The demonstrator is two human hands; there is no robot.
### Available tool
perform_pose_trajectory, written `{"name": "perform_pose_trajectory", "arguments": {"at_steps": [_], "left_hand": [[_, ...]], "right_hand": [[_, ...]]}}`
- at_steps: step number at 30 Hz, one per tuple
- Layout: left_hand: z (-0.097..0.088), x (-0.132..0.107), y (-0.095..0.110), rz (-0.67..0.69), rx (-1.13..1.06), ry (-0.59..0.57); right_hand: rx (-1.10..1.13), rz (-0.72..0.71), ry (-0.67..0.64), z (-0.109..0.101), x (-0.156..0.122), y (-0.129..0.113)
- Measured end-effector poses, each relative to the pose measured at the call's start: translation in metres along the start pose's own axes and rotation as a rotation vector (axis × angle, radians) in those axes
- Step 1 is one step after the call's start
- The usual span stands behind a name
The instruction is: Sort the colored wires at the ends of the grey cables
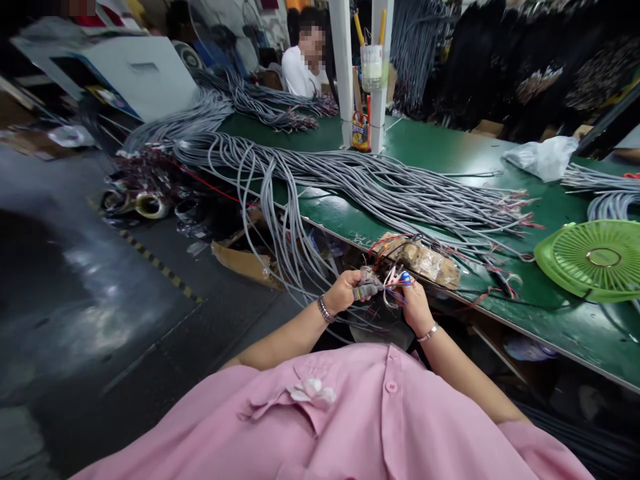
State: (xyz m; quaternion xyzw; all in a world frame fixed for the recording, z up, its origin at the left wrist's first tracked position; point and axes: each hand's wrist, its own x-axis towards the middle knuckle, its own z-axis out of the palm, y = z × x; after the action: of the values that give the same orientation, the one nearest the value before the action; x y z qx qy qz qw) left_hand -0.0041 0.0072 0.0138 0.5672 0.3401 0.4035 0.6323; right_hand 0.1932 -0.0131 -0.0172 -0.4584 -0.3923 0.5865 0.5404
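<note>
My left hand [344, 292] is closed around the end of a grey cable, close to the table's front edge. Grey knitted covers with a yellow edge sit on some of its fingers. Thin coloured wires [391, 285] fan out from the cable end toward my right hand [416, 305], whose thumb and fingers pinch them. Something blue [405, 279] shows at the right thumb tip; I cannot tell whether it is a wrap or a separate piece. Just beyond both hands, a tape-wrapped brown block [425, 260] with wires around it lies at the table edge.
Long grey cables [320, 170] spread over the green table [420, 143], some drooping off its front edge. A green fan [595, 257] stands at right, near a plastic bag [543, 159]. White posts [343, 67] rise mid-table. Behind sits a person in white [300, 67]. A cardboard box [247, 257] is below.
</note>
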Motion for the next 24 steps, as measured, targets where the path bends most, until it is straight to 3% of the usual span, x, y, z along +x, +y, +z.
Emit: {"name": "perform_pose_trajectory", "arguments": {"at_steps": [5, 11, 19, 24], "left_hand": [[-0.002, 0.007, -0.014, -0.076, 0.025, -0.050], [-0.002, 0.007, -0.025, -0.089, 0.048, -0.141], [0.001, 0.007, -0.041, -0.142, 0.057, -0.124], [0.001, 0.003, -0.040, -0.149, 0.031, -0.132]], "right_hand": [[0.170, 0.157, -0.054, 0.007, 0.007, -0.004], [0.315, 0.152, 0.013, 0.013, 0.007, -0.006], [0.385, 0.181, -0.034, 0.011, 0.007, -0.005], [0.474, 0.197, -0.049, 0.013, 0.004, -0.006]]}}
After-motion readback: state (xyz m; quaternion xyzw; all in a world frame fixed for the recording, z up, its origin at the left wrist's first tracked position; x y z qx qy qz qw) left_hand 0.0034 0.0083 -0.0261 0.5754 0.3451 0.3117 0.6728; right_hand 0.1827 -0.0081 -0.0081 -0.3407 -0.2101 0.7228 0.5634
